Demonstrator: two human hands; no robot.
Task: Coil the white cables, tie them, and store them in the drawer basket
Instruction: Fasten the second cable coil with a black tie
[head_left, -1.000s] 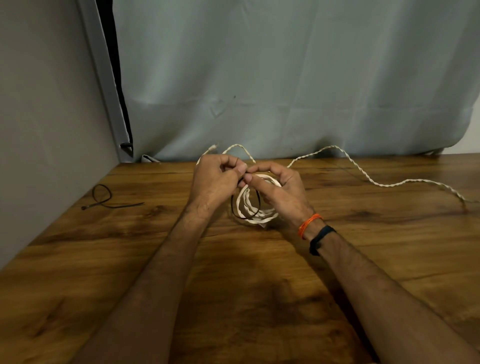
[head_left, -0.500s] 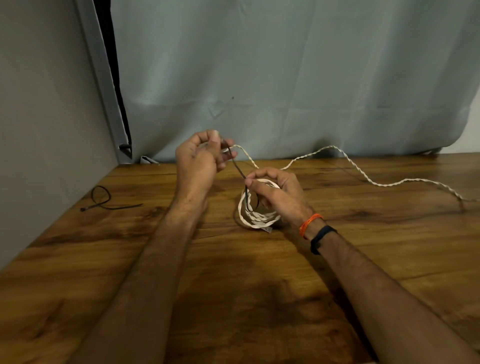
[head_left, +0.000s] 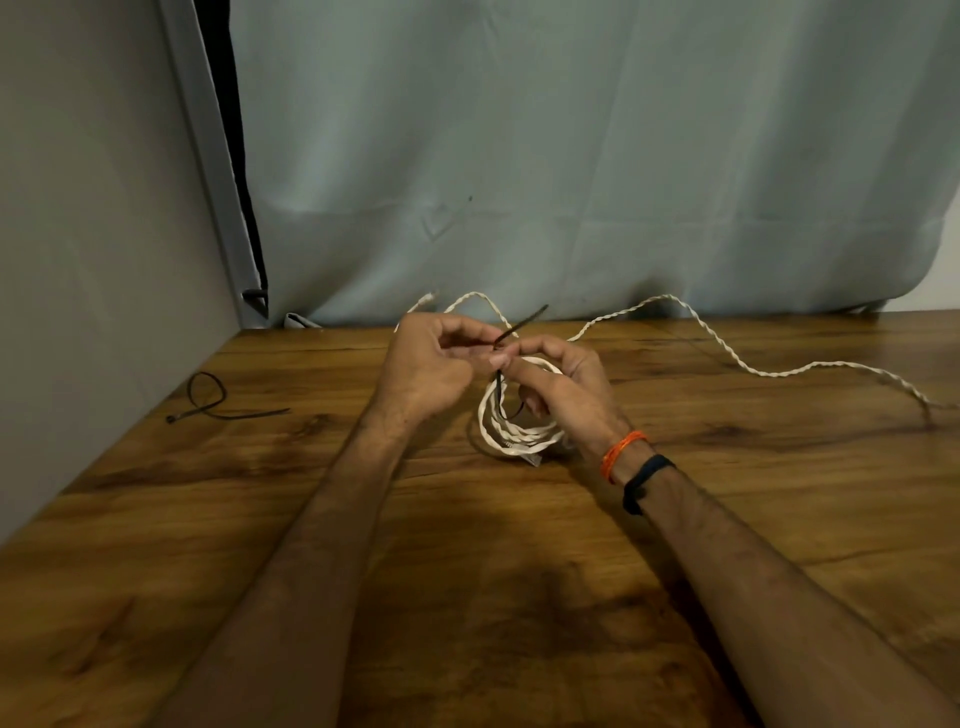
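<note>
Your left hand (head_left: 426, 369): pinches the black cable tie (head_left: 519, 325).
Your right hand (head_left: 563, 389): grips the coiled white cable (head_left: 511, 431), which rests on the wooden table (head_left: 519, 597) at centre.
Loose cable (head_left: 727, 345): trails right.

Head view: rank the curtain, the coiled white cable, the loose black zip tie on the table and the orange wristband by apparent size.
1. curtain
2. coiled white cable
3. loose black zip tie, looks close to the coil, so unsure
4. orange wristband
</note>
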